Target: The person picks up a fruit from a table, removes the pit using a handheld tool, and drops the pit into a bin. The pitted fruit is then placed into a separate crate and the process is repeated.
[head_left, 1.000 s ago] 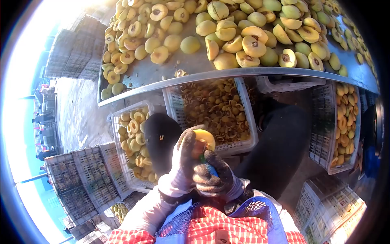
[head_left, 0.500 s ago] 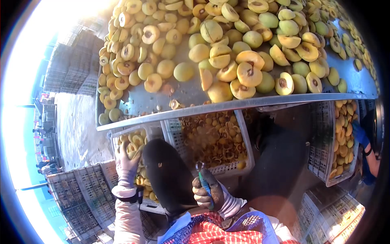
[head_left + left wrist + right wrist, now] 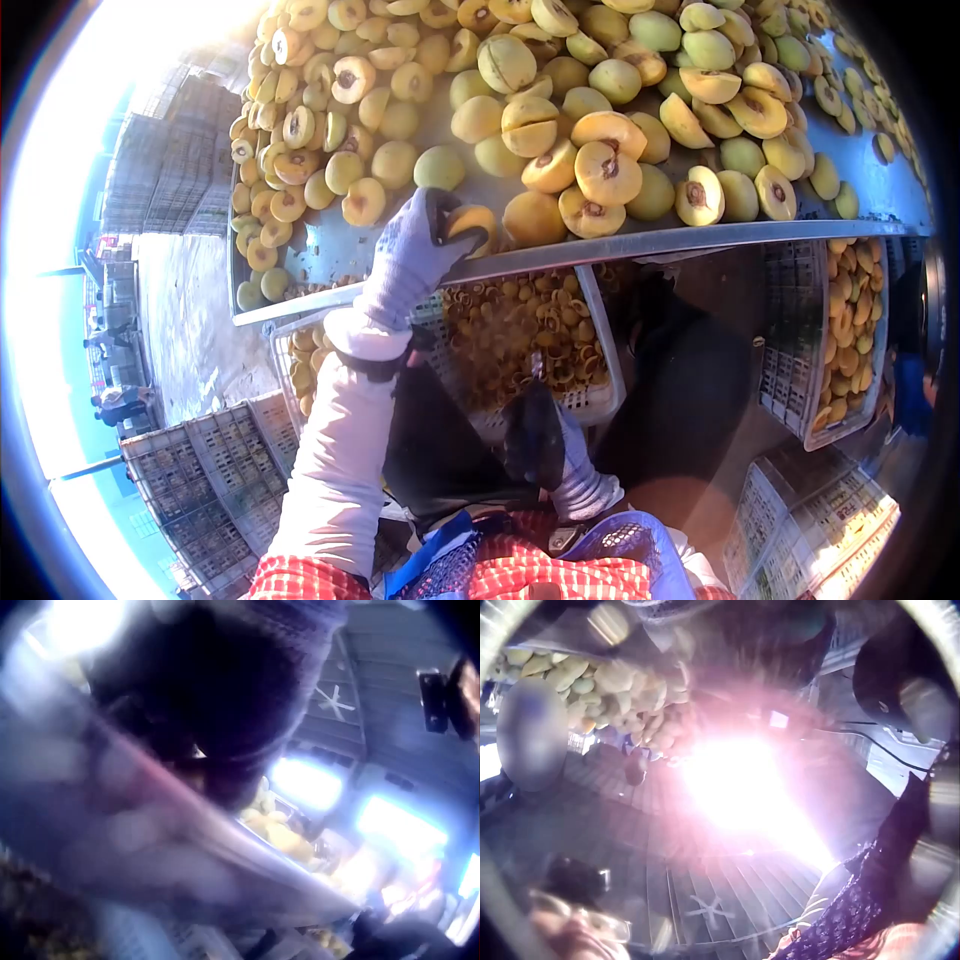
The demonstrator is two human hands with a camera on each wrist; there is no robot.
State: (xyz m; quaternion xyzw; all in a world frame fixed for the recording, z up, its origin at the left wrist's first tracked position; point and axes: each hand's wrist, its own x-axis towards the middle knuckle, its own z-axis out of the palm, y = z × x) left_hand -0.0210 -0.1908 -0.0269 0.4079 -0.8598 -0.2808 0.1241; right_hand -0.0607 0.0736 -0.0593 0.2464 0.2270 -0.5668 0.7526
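My gloved left hand (image 3: 405, 250) is at the front edge of the metal table, with thumb and fingers around a yellow peach half (image 3: 472, 222). Whole and halved peaches (image 3: 610, 172) lie heaped just beyond it. Lower down, between the knees, my right hand (image 3: 535, 440) in a dark glove grips a coring tool (image 3: 537, 366). Only the tool's looped metal tip shows, pointing away from me; the glove hides its handle. The left wrist view is blurred, mostly dark sleeve and table edge. Glare fills the middle of the right wrist view.
The table's raised metal rim (image 3: 640, 243) runs across in front of me. Under it stands a crate (image 3: 605, 345) of peach scraps. Crates of peach halves stand at left (image 3: 290, 385) and right (image 3: 795, 350). Stacked crates (image 3: 200, 480) rise at the far left.
My left hand has gone from the fruit at the working spot to the left crate, then up to the table, where it now grips a peach half. The right hand keeps the coring tool near the lap.
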